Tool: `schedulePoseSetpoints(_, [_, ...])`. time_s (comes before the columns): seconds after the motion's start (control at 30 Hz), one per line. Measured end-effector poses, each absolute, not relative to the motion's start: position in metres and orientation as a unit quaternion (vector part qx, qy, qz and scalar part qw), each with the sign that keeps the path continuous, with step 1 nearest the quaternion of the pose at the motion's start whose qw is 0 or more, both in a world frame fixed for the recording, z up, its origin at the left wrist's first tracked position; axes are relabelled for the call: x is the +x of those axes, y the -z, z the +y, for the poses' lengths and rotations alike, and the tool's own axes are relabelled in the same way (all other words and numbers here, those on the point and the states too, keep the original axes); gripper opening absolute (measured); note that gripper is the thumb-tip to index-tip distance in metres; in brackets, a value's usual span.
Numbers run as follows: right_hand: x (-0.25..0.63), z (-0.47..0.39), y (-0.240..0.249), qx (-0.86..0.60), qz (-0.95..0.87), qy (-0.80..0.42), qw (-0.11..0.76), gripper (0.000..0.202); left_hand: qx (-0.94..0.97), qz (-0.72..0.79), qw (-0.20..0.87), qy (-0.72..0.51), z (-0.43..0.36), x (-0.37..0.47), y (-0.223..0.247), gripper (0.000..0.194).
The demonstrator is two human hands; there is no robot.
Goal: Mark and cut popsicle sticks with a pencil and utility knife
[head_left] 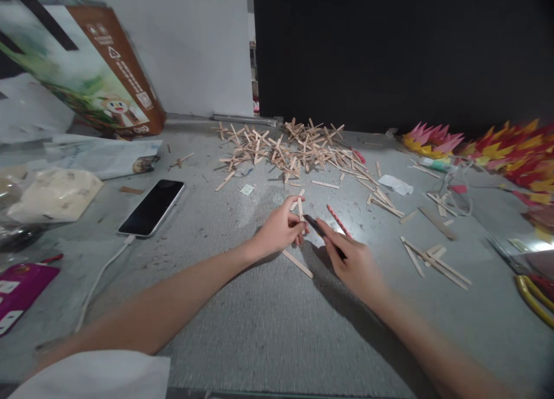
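Over the desk (242,330), facing heaped craft sticks (281,151) at twelve o'clock: gripping a utility knife (317,227) in the right hand (358,267), pointed toward ten; pinching an upright craft stick (300,209) in the left hand (276,229), mid-desk, apparently to steady it.

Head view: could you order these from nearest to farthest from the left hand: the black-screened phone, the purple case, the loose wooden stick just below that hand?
From the left hand:
1. Loose wooden stick, just below it.
2. Black-screened phone, to its left.
3. Purple case, at the picture's left edge.
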State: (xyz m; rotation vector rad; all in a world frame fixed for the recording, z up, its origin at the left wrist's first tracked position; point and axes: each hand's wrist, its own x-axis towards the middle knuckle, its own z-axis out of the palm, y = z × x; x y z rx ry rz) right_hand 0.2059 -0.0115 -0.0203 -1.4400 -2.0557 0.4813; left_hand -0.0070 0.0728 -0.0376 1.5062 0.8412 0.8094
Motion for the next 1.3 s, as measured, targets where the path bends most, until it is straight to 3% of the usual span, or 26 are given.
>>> schedulePoseSetpoints(0.2, [0.2069, -0.0121, 0.0216, -0.532, -0.791, -0.146, 0.264, 0.052, 0.648, 0.362, 0.574, -0.346, 0.0717, -0.0060, 0.0363, 0.046])
schedulePoseSetpoints(0.77, [0.2070, -0.0102, 0.0233, -0.525, -0.774, -0.178, 0.306, 0.049, 0.649, 0.367, 0.571, -0.342, 0.0711, -0.0054, 0.0355, 0.050])
schedulePoseSetpoints(1.03, [0.2048, -0.0101, 0.0175, -0.526, -0.766, -0.171, 0.327, 0.047, 0.648, 0.367, 0.568, -0.350, 0.0701, -0.0051, 0.0363, 0.061])
schedulePoseSetpoints(1.3, [0.2058, -0.0105, 0.0173, -0.534, -0.766, -0.176, 0.312, 0.047, 0.649, 0.364, 0.569, -0.350, 0.0705, -0.0054, 0.0368, 0.059])
